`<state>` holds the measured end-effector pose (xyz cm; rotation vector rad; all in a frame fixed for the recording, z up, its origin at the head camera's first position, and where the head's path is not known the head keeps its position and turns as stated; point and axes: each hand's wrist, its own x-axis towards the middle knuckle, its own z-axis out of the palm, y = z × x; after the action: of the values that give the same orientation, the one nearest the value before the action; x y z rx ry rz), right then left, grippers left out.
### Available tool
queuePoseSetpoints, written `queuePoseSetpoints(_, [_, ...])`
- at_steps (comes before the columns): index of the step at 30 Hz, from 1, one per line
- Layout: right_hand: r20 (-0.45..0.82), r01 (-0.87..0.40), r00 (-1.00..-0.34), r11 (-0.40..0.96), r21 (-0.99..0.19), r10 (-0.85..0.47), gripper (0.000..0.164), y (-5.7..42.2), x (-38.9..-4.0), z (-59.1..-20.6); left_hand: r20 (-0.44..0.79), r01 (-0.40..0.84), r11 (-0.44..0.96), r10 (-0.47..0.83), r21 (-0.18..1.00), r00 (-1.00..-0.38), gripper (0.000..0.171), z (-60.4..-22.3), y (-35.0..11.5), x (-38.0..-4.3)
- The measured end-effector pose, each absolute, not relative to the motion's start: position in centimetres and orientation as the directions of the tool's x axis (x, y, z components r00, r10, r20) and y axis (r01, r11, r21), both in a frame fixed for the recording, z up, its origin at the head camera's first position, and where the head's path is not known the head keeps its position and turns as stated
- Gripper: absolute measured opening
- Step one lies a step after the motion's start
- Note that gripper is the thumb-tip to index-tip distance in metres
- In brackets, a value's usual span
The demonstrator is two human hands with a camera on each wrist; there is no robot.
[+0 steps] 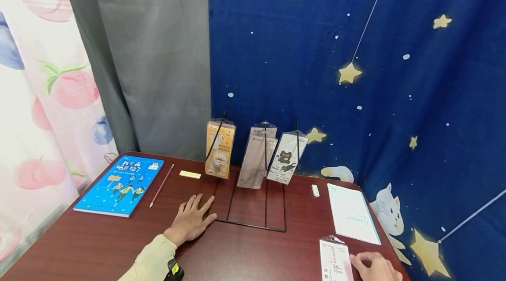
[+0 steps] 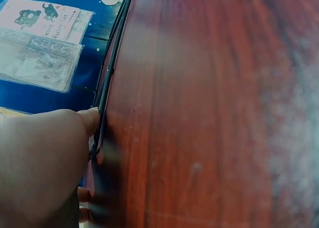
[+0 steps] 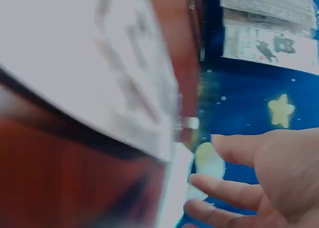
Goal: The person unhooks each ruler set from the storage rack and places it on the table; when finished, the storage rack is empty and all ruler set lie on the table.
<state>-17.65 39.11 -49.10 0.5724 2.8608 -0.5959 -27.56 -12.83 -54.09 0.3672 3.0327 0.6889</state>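
Observation:
My left hand rests on the tabletop with its fingers spread, the thumb touching the base wire of a black wire display rack. From the rack's hooks hang an orange package, greyish-pink packages and a white ruler set package with black cats. At the front right is a white and pink ruler package marked 20. My right hand is close to its right edge. In the right wrist view this hand's thumb and fingers are apart with nothing between them, and the package looms blurred beside them.
A blue book and a pencil lie at the left, near a pale yellow strip. At the right are a small white eraser and a white notebook. Curtains hang right behind the table.

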Motion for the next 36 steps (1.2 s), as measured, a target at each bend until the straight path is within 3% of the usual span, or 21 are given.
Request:
queuePoseSetpoints(2, [-0.149, 0.349, -0.937, 0.844, -0.408, 0.316, 0.05, 38.5, -18.1, -47.7, 0.029, 0.218, 0.877, 0.228, 0.427, -0.973, 0.062, -53.9, -12.8, -27.4])
queuePoseSetpoints(8, [0.069, 0.156, -0.968, 0.79, -0.593, 0.242, 0.046, 35.6, -19.3, -44.1, 0.038, 0.233, 0.878, 0.239, 0.418, -0.97, 0.062, -54.1, -13.0, -27.4])
queuePoseSetpoints(17, [0.343, -0.094, -0.927, 0.793, -0.602, 0.151, 0.034, 32.3, -24.4, -41.0, 0.001, 0.206, 0.887, 0.226, 0.414, -0.974, 0.061, -53.6, -12.7, -27.4])
queuePoseSetpoints(28, [0.319, -0.141, -0.94, 0.714, -0.686, 0.121, 0.037, 29.5, -31.6, -40.4, 0.002, 0.205, 0.885, 0.225, 0.418, -0.974, 0.062, -54.2, -12.7, -27.6])
queuePoseSetpoints(36, [0.243, -0.133, -0.966, 0.633, -0.762, 0.089, 0.053, 27.8, -35.0, -40.6, 0.034, 0.211, 0.882, 0.217, 0.421, -0.976, 0.061, -54.7, -12.9, -27.7])
